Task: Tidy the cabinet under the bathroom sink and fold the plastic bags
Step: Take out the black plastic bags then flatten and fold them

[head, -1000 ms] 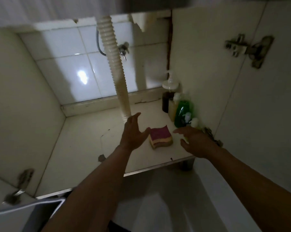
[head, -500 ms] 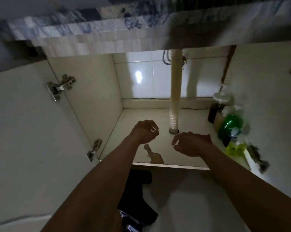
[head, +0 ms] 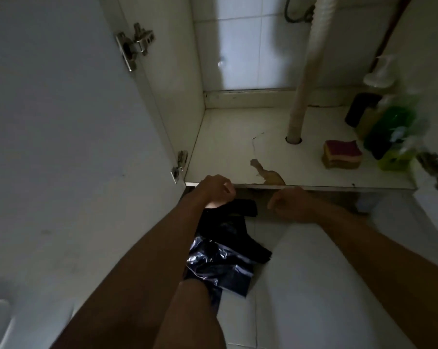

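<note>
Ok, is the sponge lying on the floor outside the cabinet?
No, the sponge lies on the cabinet shelf, between the drain hose and the bottles.

dim light falls on a glossy white tiled wall (head: pixel 240 46) and pale floor (head: pixel 313 285).

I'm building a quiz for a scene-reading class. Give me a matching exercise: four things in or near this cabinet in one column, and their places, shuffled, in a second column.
Things
1. sponge
2. black plastic bag
3. drain hose
4. green bottle

Places
A. drops into a hole in the cabinet base
B. on the tiled floor in front of the cabinet
C. at the far right of the base
D. on the base, between hose and green bottle

Pairs: 1-D, 2-B, 3-A, 4-C
</note>
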A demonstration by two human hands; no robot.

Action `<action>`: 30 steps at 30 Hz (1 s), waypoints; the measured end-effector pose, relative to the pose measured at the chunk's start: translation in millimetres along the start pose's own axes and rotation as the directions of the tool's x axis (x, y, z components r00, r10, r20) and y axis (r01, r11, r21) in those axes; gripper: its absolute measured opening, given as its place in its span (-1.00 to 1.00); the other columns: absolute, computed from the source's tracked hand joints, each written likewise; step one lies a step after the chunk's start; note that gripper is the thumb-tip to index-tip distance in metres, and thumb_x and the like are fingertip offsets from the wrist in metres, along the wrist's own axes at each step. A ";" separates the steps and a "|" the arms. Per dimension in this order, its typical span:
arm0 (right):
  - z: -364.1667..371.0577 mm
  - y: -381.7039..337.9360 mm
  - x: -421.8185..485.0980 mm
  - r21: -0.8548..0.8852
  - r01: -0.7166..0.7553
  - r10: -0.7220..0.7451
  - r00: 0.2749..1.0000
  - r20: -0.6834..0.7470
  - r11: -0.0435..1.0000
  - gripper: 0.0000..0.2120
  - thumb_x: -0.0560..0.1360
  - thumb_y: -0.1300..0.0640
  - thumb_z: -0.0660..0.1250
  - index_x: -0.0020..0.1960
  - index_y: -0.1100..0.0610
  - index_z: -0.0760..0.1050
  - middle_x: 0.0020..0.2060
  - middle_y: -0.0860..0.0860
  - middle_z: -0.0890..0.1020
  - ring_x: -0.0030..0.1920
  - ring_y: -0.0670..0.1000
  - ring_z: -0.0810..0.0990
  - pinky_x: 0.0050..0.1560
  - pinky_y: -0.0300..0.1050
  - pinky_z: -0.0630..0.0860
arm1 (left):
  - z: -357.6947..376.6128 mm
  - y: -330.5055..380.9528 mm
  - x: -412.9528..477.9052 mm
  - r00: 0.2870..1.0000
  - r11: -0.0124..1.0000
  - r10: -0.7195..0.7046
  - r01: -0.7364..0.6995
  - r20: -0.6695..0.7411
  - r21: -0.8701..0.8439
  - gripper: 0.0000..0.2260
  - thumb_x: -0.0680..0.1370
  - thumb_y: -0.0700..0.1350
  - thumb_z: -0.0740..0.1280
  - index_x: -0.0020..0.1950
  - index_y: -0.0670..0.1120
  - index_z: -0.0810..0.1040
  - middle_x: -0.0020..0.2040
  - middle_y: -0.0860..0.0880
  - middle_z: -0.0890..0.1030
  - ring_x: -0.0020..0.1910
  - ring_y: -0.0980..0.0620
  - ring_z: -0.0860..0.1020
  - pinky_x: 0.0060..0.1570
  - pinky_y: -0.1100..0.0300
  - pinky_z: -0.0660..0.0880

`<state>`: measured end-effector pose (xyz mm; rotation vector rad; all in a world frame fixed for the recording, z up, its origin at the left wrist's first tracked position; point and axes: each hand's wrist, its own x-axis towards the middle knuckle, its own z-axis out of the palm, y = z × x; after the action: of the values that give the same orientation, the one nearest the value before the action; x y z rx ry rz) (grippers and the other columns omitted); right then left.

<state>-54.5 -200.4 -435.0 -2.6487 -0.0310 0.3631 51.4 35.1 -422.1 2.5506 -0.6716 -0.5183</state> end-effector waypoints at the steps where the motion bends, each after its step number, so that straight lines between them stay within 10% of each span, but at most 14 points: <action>1: 6.5 -4.8 -1.5 0.023 -0.011 0.011 1.000 0.003 1.000 -0.79 0.58 0.20 0.36 0.17 0.24 0.64 0.16 0.13 0.65 0.20 0.13 0.59 0.15 -0.25 0.42 | -0.1 -7.5 -5.9 1.000 1.000 -0.010 0.010 0.012 0.018 -0.84 0.51 -0.06 0.33 -0.01 -0.03 0.68 0.02 0.02 0.68 0.03 0.02 0.61 0.08 0.15 0.57; 6: 27.8 -27.3 -2.3 0.057 -0.115 0.112 0.993 0.044 0.992 -0.72 0.64 0.12 0.25 0.19 0.27 0.61 0.11 0.10 0.65 0.16 0.08 0.61 -0.12 -0.40 0.35 | 21.5 -41.8 -14.7 0.984 0.987 -0.064 0.037 0.167 0.158 -0.68 0.42 0.05 0.50 0.14 0.01 0.65 0.14 -0.02 0.65 0.08 0.01 0.60 0.11 0.20 0.53; 14: 118.3 -34.1 -16.1 -0.051 -0.376 0.378 0.924 0.055 0.925 -0.59 0.52 -0.05 0.35 0.32 0.06 0.49 0.27 0.06 0.54 0.22 0.09 0.55 0.23 -0.01 0.52 | 82.0 -75.7 -18.8 0.975 0.868 0.000 -0.111 0.223 0.485 -0.57 0.36 0.22 0.51 0.16 0.11 0.65 0.23 0.01 0.60 0.27 -0.10 0.48 0.30 -0.21 0.31; 22: 141.7 -39.8 -13.6 -0.027 -0.358 0.358 0.933 0.023 0.933 -0.71 0.49 -0.04 0.35 0.19 -0.04 0.52 0.10 0.02 0.62 0.05 0.07 0.62 0.09 0.00 0.58 | 79.4 -95.8 -14.8 0.998 0.961 0.006 -0.024 0.069 0.276 -0.83 0.42 0.07 0.40 -0.10 0.05 0.73 -0.11 0.05 0.71 -0.11 0.00 0.67 -0.01 0.02 0.61; 27: 153.8 -50.3 -12.5 0.044 -0.337 0.337 0.941 0.001 0.941 -0.50 0.51 -0.04 0.35 0.44 -0.11 0.39 0.26 0.05 0.54 0.26 0.13 0.55 0.25 0.03 0.51 | 65.6 -91.2 -34.0 0.999 0.995 -0.015 0.012 0.029 0.095 -0.98 0.36 -0.01 0.54 -0.24 0.10 0.74 -0.27 0.17 0.70 -0.22 0.19 0.64 -0.06 0.19 0.61; 30: 154.4 -59.6 -4.7 0.067 -0.297 0.301 0.952 -0.049 0.953 -0.77 0.53 -0.03 0.36 0.17 -0.03 0.59 0.05 0.02 0.63 0.11 0.09 0.63 0.13 0.00 0.58 | 51.8 -94.3 -44.4 0.998 0.998 -0.065 0.064 0.021 0.011 -0.88 0.27 0.01 0.61 -0.32 0.08 0.70 -0.34 0.16 0.67 -0.28 0.21 0.63 -0.13 0.24 0.58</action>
<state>-96.9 -79.1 -539.5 -2.6047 0.3983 0.3765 26.2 115.6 -502.3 2.5872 -0.6029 -0.5661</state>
